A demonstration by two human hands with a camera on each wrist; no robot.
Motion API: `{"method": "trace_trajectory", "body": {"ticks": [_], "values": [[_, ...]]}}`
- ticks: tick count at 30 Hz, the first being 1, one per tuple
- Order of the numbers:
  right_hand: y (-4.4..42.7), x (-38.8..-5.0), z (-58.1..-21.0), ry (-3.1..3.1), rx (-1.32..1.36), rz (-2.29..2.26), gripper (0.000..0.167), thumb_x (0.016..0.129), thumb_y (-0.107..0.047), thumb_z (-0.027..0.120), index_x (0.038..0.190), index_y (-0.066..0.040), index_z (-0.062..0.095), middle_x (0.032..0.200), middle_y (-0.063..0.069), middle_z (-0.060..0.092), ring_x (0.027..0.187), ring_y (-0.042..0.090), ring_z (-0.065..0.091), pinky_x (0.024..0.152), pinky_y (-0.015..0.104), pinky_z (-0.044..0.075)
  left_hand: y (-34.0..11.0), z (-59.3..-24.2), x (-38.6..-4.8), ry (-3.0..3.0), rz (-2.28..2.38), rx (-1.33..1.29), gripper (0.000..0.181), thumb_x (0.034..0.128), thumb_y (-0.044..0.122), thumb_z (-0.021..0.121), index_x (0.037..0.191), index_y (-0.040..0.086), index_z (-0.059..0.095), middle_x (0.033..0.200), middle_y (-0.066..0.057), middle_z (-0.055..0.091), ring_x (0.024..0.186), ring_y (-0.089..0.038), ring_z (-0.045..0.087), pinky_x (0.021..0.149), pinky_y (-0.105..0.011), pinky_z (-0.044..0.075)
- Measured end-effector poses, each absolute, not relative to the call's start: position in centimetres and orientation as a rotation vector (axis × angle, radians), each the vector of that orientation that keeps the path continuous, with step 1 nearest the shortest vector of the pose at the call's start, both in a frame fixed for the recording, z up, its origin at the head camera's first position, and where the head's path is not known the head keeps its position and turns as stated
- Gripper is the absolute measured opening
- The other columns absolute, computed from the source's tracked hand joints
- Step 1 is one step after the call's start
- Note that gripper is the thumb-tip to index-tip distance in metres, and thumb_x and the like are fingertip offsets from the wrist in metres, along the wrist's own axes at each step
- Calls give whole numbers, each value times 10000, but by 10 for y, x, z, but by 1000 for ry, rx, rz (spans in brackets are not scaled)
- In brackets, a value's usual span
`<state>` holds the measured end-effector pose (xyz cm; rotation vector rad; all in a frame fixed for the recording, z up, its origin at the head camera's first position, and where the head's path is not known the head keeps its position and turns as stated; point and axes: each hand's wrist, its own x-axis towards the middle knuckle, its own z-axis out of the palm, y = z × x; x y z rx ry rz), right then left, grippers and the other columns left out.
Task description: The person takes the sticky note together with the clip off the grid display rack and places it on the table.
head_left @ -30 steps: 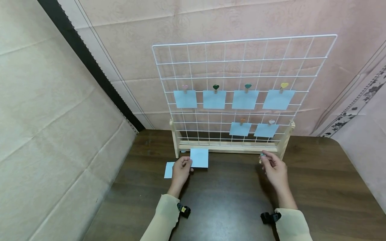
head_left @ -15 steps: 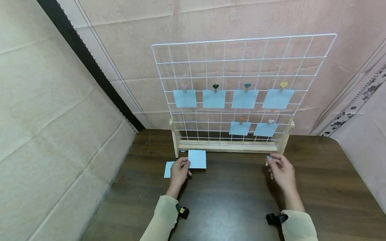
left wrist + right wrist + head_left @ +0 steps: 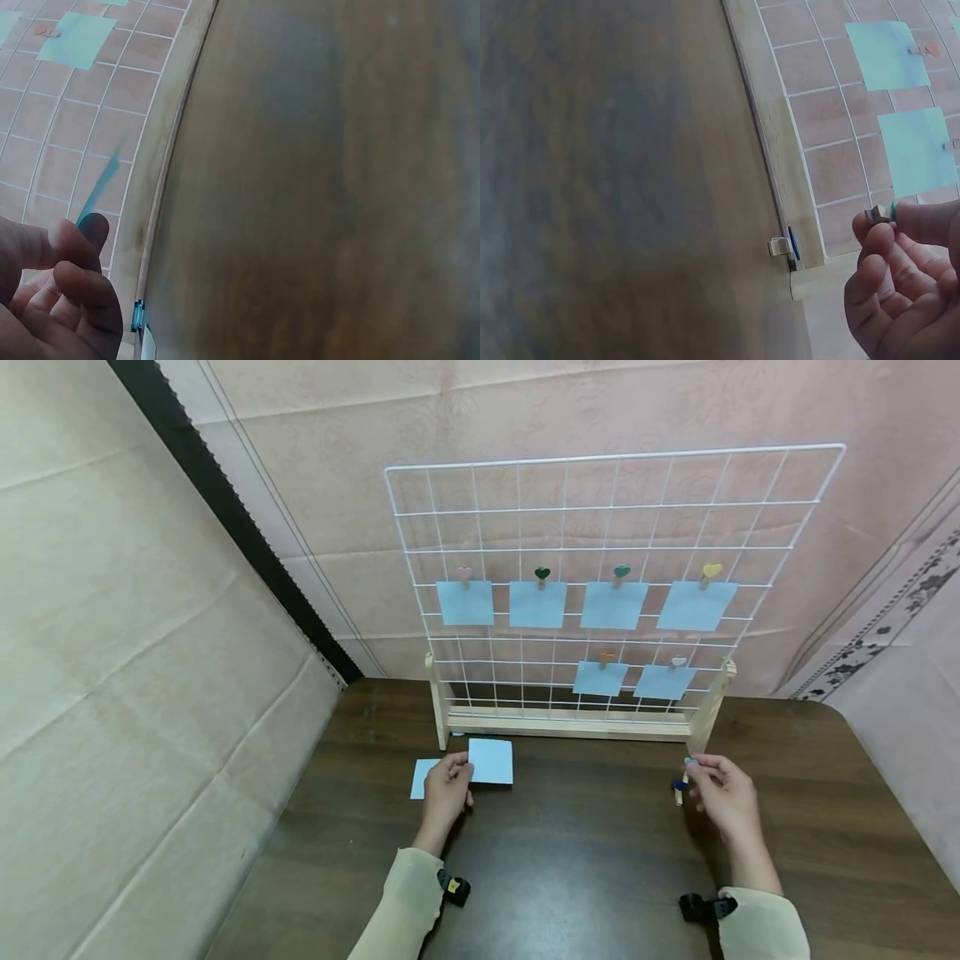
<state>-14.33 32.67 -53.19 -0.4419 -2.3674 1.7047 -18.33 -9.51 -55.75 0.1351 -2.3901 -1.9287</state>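
L hand (image 3: 446, 789): grip pinched on a blue note (image 3: 491, 762), held up just off the bench (image 3: 570, 852), nr L end of wire rack (image 3: 570, 725). 2nd note (image 3: 421, 779) lies on bench, partly hidden behind L hand. R hand (image 3: 726, 795): grip clamped, thumb + fingertip, on small wooden clip (image 3: 881, 214), nr rack's R foot. Blue-topped clip (image 3: 780, 246) on bench just beside. 6 hung notes (image 3: 537, 604) on rack: 4 upper, 2 lower R.

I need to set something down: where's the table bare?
The table is bare between the left hand and right hand, in front of the wooden base, and right of the right hand. It's crowded around the held card and loose card at left, and by the blue clip.
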Motion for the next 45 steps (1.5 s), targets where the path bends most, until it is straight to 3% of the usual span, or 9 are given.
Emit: {"method": "trace_trajectory", "body": {"ticks": [6,9,14,27,34,38,45], "values": [[332,-138,-536,-2461,-461,1673,390,1081,-251,627,1315,62,615,902,-105,733,667,101,644,550,298,562,-95,-560,-180,-2361,-1972,109,283,1055,73,608,1327,37,680,806,-210,695,435,-122,484,432,-232,412],[333,-136,-537,-2482,-488,1674,398,1087,-254,615,1336,58,604,925,-52,745,674,104,645,559,300,565,-97,-561,-181,-2385,-1949,99,226,1055,68,605,1238,21,729,815,-165,708,438,-110,456,448,-228,411],[334,-137,-538,-2490,-498,1672,404,1089,-254,610,1339,64,601,928,-55,756,670,100,648,557,299,565,-98,-563,-181,-2429,-1896,148,200,1056,99,615,1157,21,769,854,-77,748,460,-93,484,474,-225,437],[336,-139,-544,-2490,-534,1696,407,1085,-228,616,1341,87,588,851,-128,725,653,75,636,544,290,558,-99,-565,-182,-2536,-1844,206,209,1057,137,634,1128,18,791,930,-75,764,522,-100,512,527,-246,472],[336,-141,-544,-2505,-571,1697,386,1080,-198,617,1300,119,609,836,-89,728,645,78,635,542,292,561,-100,-566,-183,-2567,-1801,236,221,1052,161,654,1068,-7,797,745,-56,675,532,-107,530,533,-261,479],[337,-143,-546,-2498,-587,1721,391,1079,-182,617,1290,146,599,815,-91,710,637,74,632,538,293,563,-101,-566,-182,-2584,-1795,235,225,1054,152,643,1066,-9,800,746,-55,684,534,-104,531,523,-263,467],[340,-144,-547,-2562,-636,1684,381,1087,-183,595,1288,140,603,827,-9,707,658,98,640,560,301,584,-102,-566,-182,-2616,-1807,236,275,1070,186,619,912,46,795,646,-18,618,488,-110,463,489,-265,401]]}}
